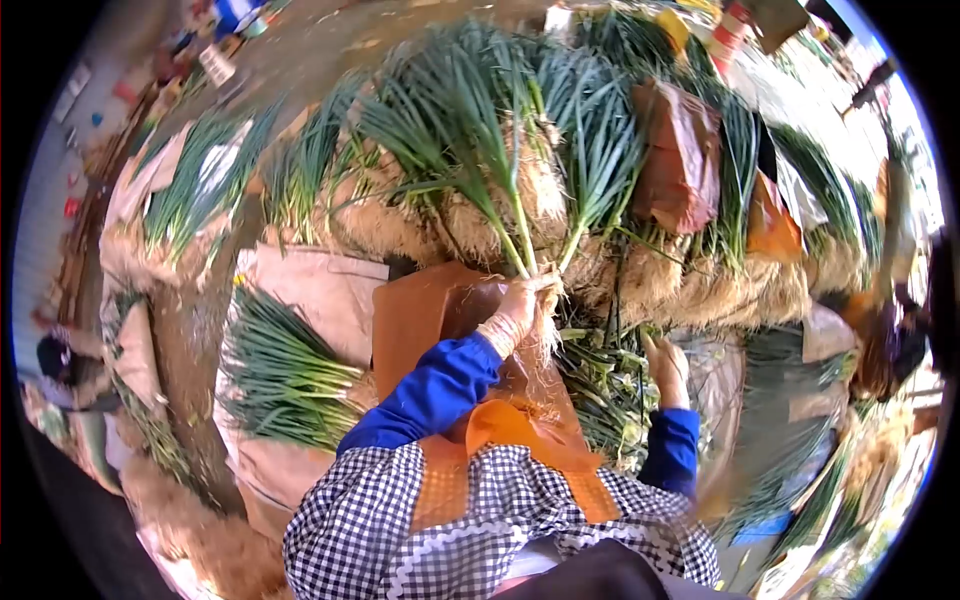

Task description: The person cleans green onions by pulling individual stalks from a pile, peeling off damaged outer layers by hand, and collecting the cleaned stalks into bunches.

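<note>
In the head view, my left hand (514, 312) is closed around the lower ends of a few green onions (520, 225). Their green leaves fan upward and away from me, and pale roots hang below my fist. Lower and to the right, my right hand (667, 372) is raised over a heap of stripped onion leaves (605, 385). Its fingers look curled together near the fingertips; whatever they pinch is too small to make out. Beneath my left hand lies a brown sheet (415, 315).
Rooted onion bundles (650, 280) form a row across the front. Trimmed green onions (285, 370) lie on tan sheeting (300, 270) at left. More onions (785, 440) lie at right. Another person (70, 365) is at far left.
</note>
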Available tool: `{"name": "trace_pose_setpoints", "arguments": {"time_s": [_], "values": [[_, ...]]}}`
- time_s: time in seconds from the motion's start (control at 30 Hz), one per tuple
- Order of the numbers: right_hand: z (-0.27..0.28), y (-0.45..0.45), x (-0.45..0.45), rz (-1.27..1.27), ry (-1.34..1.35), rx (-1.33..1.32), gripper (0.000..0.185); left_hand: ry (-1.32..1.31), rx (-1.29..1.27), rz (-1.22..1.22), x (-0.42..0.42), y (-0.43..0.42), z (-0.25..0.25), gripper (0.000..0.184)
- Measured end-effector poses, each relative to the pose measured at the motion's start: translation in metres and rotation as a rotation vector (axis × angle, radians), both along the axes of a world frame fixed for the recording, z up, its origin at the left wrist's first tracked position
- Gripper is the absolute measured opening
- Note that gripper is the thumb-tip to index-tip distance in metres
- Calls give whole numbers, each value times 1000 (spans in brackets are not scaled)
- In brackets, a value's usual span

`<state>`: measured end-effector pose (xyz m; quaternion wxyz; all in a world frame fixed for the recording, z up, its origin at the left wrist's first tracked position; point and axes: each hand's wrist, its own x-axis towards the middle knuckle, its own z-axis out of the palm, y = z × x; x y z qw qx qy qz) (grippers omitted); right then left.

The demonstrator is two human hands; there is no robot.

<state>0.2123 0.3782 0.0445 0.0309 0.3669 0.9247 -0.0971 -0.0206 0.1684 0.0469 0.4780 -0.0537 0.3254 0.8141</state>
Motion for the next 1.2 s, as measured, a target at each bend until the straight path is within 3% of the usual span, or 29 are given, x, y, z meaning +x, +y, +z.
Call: {"name": "trace_pose_setpoints", "arguments": {"time_s": [0.07,0.13,0.2,0.27,0.33,0.37,0.4,0.43,0.47,0.53,0.6,0.67,0.7,0.73,0.8,0.83,0.87,0.93,1.0,1.07,1.1,1.13,1.2], "values": [[51,-39,-58,-146,462,-856,42,-52,-20,-27,5,1,11,18],[63,-49,-105,-23,587,-1216,48,-101,3,14,12,5,10,20],[43,-50,-146,1,743,-1518,53,-226,247,-54,20,-1,22,22],[22,-58,-181,-148,946,-2018,54,-295,521,-131,25,-12,31,19],[16,-70,-191,-288,1075,-2107,43,-388,622,-183,25,-20,31,19],[-10,-64,-201,63,1070,-2449,41,-404,685,-241,22,-23,25,20],[9,-75,-198,-186,1139,-2191,37,-424,742,-308,17,-24,40,22],[25,-86,-194,-420,1131,-1917,34,-206,96,-150,18,-28,52,24],[49,-92,-187,-480,1047,-1778,26,-80,6,-104,17,-26,49,26],[28,-80,-189,-210,1059,-1404,22,4,-39,-169,4,-33,16,25],[0,-82,-200,-274,1045,-969,24,262,-252,-96,7,-26,9,20],[14,-74,-186,-109,833,-634,24,520,-407,-59,14,-4,-39,24],[23,-83,-185,-144,833,-837,26,316,-313,58,16,0,-7,23],[26,-86,-178,-220,805,-1002,26,420,-369,98,10,2,-21,21],[70,-97,-148,-252,841,-1143,25,212,-325,-79,-4,-5,-6,20],[65,-101,-136,-294,911,-1120,23,403,-383,-143,-9,-6,-9,21],[60,-103,-120,-339,979,-1097,22,432,-358,-110,-10,-5,-6,20],[61,-75,-54,-547,1184,-1100,23,249,-257,-66,-14,6,16,21],[61,-57,-11,-590,831,-870,26,311,-212,-135,-30,-9,10,28],[18,-50,27,-382,37,-590,35,245,-93,-187,-36,-24,32,20],[-26,-33,56,-25,-421,-404,46,246,-182,-185,-42,-31,4,21],[-17,-24,43,62,-574,-396,53,-81,26,-226,-38,-23,17,20],[26,-32,-20,-232,-105,-250,52,-105,198,-173,-35,-14,31,19]]}}
